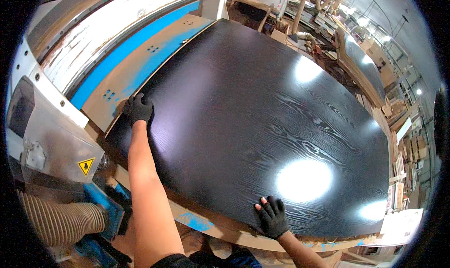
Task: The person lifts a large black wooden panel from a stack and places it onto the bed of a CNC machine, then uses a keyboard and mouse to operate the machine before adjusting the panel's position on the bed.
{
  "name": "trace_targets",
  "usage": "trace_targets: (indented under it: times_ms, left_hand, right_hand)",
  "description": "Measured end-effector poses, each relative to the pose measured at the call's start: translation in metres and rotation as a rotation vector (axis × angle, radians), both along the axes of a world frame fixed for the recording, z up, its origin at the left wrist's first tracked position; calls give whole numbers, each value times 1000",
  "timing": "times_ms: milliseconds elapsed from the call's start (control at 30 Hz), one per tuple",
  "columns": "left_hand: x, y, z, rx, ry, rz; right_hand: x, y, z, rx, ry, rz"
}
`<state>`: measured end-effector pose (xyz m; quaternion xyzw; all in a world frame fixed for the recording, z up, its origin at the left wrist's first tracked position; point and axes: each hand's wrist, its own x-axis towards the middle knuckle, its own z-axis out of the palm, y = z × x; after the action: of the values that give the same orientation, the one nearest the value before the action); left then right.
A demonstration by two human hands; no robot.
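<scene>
A large black wood-grain panel (pixel 262 122) lies flat on a machine bed and fills the middle of the view. My left hand (pixel 138 109), in a black glove, rests on the panel's left edge with the fingers curled over it. In a black fingerless glove, my right hand (pixel 271 216) presses flat on the panel's near edge, fingers spread. Both forearms reach in from the lower edge.
Under the panel is a tan and blue spoilboard (pixel 140 66). A grey machine housing (pixel 51 136) with a yellow warning sticker and a ribbed dust hose (pixel 61 218) stand at the left. Stacked boards and another dark panel (pixel 363 64) fill the far right.
</scene>
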<state>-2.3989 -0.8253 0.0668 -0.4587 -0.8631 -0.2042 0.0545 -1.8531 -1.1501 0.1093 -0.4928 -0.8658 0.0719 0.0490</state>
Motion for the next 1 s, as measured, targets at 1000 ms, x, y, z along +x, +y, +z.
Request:
trace_targets:
  times_ms: [1000]
  left_hand:
    - [282, -257, -1, -140, 315, -579]
  right_hand:
    - [-8, -12, -32, 238, 211, 19]
